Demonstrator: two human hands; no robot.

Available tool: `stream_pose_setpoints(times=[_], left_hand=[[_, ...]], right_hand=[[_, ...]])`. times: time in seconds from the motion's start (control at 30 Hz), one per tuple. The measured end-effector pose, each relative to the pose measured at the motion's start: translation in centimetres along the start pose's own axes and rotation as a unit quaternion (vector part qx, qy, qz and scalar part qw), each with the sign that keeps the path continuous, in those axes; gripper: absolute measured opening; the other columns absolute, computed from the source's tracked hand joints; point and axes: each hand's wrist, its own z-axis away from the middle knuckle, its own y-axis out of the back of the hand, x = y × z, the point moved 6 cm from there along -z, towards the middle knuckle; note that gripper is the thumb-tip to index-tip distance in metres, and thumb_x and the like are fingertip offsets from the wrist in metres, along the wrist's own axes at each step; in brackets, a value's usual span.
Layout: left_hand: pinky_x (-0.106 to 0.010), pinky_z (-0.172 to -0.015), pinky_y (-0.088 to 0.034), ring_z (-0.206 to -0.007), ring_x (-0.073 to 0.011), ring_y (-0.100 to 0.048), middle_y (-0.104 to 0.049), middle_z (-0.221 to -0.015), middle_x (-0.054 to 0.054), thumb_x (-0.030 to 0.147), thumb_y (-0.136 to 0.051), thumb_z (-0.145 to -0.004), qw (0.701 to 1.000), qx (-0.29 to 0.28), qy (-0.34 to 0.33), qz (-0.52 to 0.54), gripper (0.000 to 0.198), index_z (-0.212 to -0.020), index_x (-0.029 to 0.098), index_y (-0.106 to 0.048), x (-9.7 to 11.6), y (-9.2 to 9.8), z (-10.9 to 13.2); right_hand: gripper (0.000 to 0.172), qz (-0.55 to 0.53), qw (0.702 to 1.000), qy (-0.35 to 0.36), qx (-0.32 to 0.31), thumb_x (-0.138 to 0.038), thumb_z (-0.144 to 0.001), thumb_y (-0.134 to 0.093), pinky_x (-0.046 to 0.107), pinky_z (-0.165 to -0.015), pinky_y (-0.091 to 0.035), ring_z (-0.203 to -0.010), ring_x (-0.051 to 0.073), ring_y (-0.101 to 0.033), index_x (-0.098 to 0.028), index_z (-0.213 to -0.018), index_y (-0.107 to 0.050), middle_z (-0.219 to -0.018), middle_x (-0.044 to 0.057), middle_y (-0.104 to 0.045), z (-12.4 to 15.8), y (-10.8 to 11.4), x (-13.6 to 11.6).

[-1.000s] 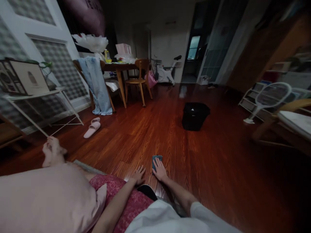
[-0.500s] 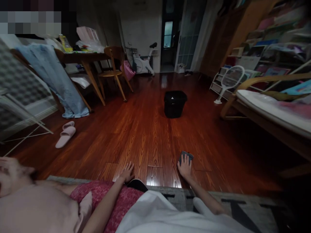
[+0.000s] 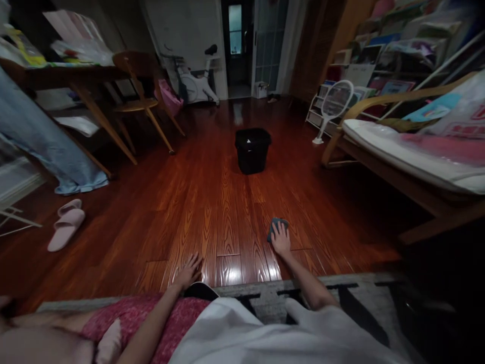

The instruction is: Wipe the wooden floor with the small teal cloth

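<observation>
My right hand (image 3: 281, 240) lies on a small grey cloth (image 3: 273, 226) on the wooden floor (image 3: 189, 202). Its fingers are spread over the cloth and hold it down, and part of the cloth is hidden under them. My left hand (image 3: 188, 272) rests on the floor with fingers apart and nothing in it. Close beside that hand is a dark rounded object (image 3: 201, 289) with a light rim, partly covered by clothing. Farther ahead stands a black lidded bin (image 3: 252, 154), apart from both hands.
Pink slippers (image 3: 67, 225) lie at left, near jeans (image 3: 41, 136) hanging down. A wooden chair (image 3: 140, 103) stands by a table. At right are a wooden armchair (image 3: 409, 146) and a white racket (image 3: 333, 103). A patterned rug (image 3: 265, 293) edges the floor near me.
My right hand has slid the cloth slightly forward along the floor. My view has turned to the right. My left hand stays on the floor.
</observation>
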Motion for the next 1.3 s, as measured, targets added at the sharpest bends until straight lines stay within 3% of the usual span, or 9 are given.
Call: stream_pose_setpoints(times=[0.17, 0.33, 0.43, 0.57, 0.67, 0.87, 1.1, 1.2, 1.3], left_hand=[[-0.062, -0.117, -0.023, -0.154, -0.034, -0.009, -0.009, -0.168, -0.009, 0.032, -0.044, -0.097, 1.0, 0.003, -0.01, -0.017, 0.068, -0.161, 0.027, -0.023, -0.7, -0.6, -0.2], [-0.06, -0.118, -0.022, -0.154, -0.0325, -0.009, -0.011, -0.168, -0.007, 0.036, -0.039, -0.1, 1.0, 0.014, -0.014, -0.022, 0.065, -0.162, 0.03, -0.021, -1.0, -1.1, -0.2], [-0.059, -0.118, -0.022, -0.154, -0.0325, -0.008, -0.01, -0.168, -0.007, 0.04, -0.037, -0.101, 0.999, 0.018, -0.011, -0.026, 0.064, -0.162, 0.029, -0.022, -1.1, -1.2, -0.1], [-0.06, -0.117, -0.025, -0.154, -0.0325, -0.012, -0.014, -0.168, -0.005, 0.041, -0.038, -0.1, 0.999, 0.028, -0.018, -0.023, 0.063, -0.161, 0.033, -0.023, -1.4, -1.4, -0.2], [-0.06, -0.116, -0.026, -0.153, -0.0334, -0.014, -0.016, -0.168, -0.006, 0.043, -0.038, -0.101, 0.999, 0.033, -0.022, -0.018, 0.062, -0.16, 0.031, -0.025, -1.4, -1.4, -0.3], [-0.06, -0.117, -0.024, -0.153, -0.0337, -0.013, -0.014, -0.168, -0.007, 0.045, -0.04, -0.101, 1.0, 0.026, -0.008, -0.002, 0.062, -0.16, 0.03, -0.027, -0.8, -0.8, -0.3], [-0.061, -0.117, -0.025, -0.153, -0.034, -0.016, -0.015, -0.168, -0.008, 0.049, -0.041, -0.103, 0.999, 0.021, -0.001, 0.035, 0.061, -0.16, 0.031, -0.027, -0.3, -0.2, -0.1], [-0.06, -0.116, -0.027, -0.153, -0.0341, -0.018, -0.019, -0.168, -0.008, 0.053, -0.042, -0.102, 0.998, 0.033, -0.003, 0.044, 0.061, -0.159, 0.033, -0.03, -0.6, -0.5, -0.3], [-0.057, -0.116, -0.029, -0.152, -0.0332, -0.022, -0.025, -0.166, -0.008, 0.055, -0.043, -0.101, 0.997, 0.059, -0.018, 0.043, 0.061, -0.157, 0.033, -0.034, -0.8, -0.9, -0.6]], right_hand=[[0.064, 0.009, 0.998, -0.064, 0.015, -0.023, -0.095, -0.03, 0.053, -0.122, -0.013, -0.153, 0.031, -0.02, -0.002, -0.155, -0.032, -0.164, 0.023, -0.025, -2.5, -0.4, 0.7], [0.06, 0.009, 1.0, 0.001, 0.001, -0.027, -0.096, -0.031, 0.044, -0.123, -0.017, -0.153, 0.026, -0.021, -0.003, -0.15, -0.043, -0.164, 0.019, -0.029, 2.0, -2.5, -1.1], [0.059, -0.003, 0.999, 0.05, 0.012, -0.029, -0.097, -0.029, 0.044, -0.123, -0.016, -0.154, 0.024, -0.018, -0.008, -0.152, -0.042, -0.165, 0.015, -0.028, 4.1, -2.2, 0.4], [0.064, -0.01, 0.994, -0.089, 0.063, -0.028, -0.096, -0.031, 0.054, -0.123, -0.013, -0.154, 0.032, -0.015, -0.005, -0.155, -0.035, -0.163, 0.02, -0.029, 2.6, -0.1, 6.1], [0.068, -0.013, 0.982, -0.162, 0.094, -0.025, -0.094, -0.028, 0.065, -0.119, -0.012, -0.152, 0.039, -0.017, -0.001, -0.158, -0.023, -0.161, 0.028, -0.029, -0.1, 1.1, 8.0], [0.068, -0.03, 0.988, -0.12, 0.089, -0.022, -0.091, -0.031, 0.066, -0.118, -0.014, -0.152, 0.041, -0.018, 0.005, -0.153, -0.031, -0.159, 0.032, -0.03, -1.7, 0.2, 1.9], [0.06, -0.026, 0.992, 0.12, -0.01, -0.028, -0.093, -0.039, 0.051, -0.124, -0.015, -0.155, 0.03, -0.016, -0.007, -0.148, -0.047, -0.163, 0.018, -0.031, 7.6, -3.9, -9.4], [0.057, -0.017, 0.978, 0.205, -0.032, -0.035, -0.098, -0.036, 0.049, -0.124, -0.015, -0.154, 0.027, -0.018, -0.014, -0.149, -0.047, -0.165, 0.012, -0.03, 11.2, -4.1, -10.1], [0.055, 0.009, 0.975, 0.221, -0.038, -0.036, -0.099, -0.034, 0.049, -0.124, -0.013, -0.153, 0.025, -0.021, -0.019, -0.15, -0.048, -0.164, 0.008, -0.033, 11.2, -2.9, -7.0]])
